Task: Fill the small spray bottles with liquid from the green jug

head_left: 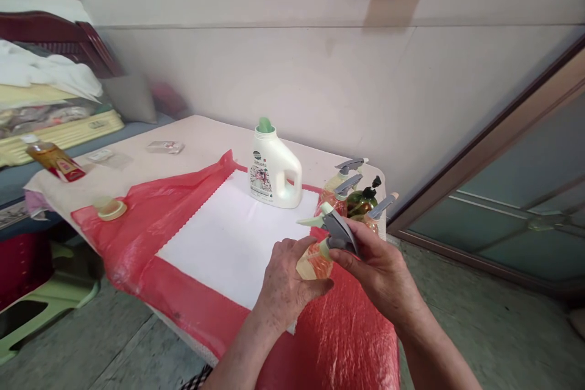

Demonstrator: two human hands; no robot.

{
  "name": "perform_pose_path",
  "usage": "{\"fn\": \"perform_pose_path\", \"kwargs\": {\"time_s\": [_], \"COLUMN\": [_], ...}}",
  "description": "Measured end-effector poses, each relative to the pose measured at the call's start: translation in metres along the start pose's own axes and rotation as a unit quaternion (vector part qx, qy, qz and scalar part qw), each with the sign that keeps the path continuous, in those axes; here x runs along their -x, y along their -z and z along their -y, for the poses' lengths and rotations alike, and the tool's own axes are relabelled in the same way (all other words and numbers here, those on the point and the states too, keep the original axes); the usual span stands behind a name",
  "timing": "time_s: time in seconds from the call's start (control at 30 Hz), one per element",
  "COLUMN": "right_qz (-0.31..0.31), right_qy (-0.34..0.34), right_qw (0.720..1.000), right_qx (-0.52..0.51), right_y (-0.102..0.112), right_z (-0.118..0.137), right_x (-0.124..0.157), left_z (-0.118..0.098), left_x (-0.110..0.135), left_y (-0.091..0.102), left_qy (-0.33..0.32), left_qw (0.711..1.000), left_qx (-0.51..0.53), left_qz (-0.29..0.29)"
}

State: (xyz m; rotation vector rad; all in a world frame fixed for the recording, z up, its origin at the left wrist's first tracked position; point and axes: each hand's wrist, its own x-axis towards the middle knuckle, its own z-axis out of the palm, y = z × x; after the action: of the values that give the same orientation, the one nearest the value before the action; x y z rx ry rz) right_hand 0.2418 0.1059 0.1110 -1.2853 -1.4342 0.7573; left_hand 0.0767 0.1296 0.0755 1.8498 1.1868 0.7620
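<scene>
My left hand [289, 280] is wrapped round the clear, pale body of a spray bottle [315, 263], held over the right part of the table. The fingers of my right hand [372, 265] close on its grey trigger head [340, 231]. I cannot tell whether the head is screwed on tight. Just behind my right hand stand other spray bottles with grey heads [351, 183] and a dark green pump bottle [363, 200]. A white detergent jug [274, 170], its mouth uncapped with something green in it, stands on a white sheet [228, 225].
Red plastic film [150, 213] covers part of the table [205, 131]. A pale cap [109, 208] lies on the film. An amber bottle [53, 158] lies at the far left, near a small clear packet [165, 147]. Wall behind, glass door right.
</scene>
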Motion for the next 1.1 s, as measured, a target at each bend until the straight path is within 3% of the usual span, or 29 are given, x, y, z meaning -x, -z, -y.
{"fn": "perform_pose_path", "kwargs": {"time_s": [0.17,0.4,0.57,0.9,1.1], "right_qz": [-0.051,-0.017,-0.070,-0.067,-0.177], "right_qy": [-0.039,-0.116,-0.112,-0.122,-0.097], "right_qw": [0.997,0.980,0.972,0.963,0.966], "right_qx": [0.033,-0.163,-0.192,-0.230,-0.162], "right_y": [-0.008,-0.023,-0.039,-0.048,-0.061], "right_z": [0.001,-0.012,-0.015,-0.018,-0.020], "right_x": [-0.001,0.006,0.007,0.014,0.010], "left_z": [-0.002,-0.007,-0.009,-0.003,-0.004], "left_x": [-0.001,-0.001,-0.002,-0.004,-0.002], "left_y": [-0.002,0.002,0.002,-0.003,-0.010], "left_qy": [0.017,0.030,0.027,0.051,0.043], "left_qw": [1.000,0.999,0.999,0.997,0.997], "left_qx": [-0.017,0.039,0.025,0.036,-0.002], "left_qz": [0.001,-0.016,-0.027,-0.046,-0.060]}}
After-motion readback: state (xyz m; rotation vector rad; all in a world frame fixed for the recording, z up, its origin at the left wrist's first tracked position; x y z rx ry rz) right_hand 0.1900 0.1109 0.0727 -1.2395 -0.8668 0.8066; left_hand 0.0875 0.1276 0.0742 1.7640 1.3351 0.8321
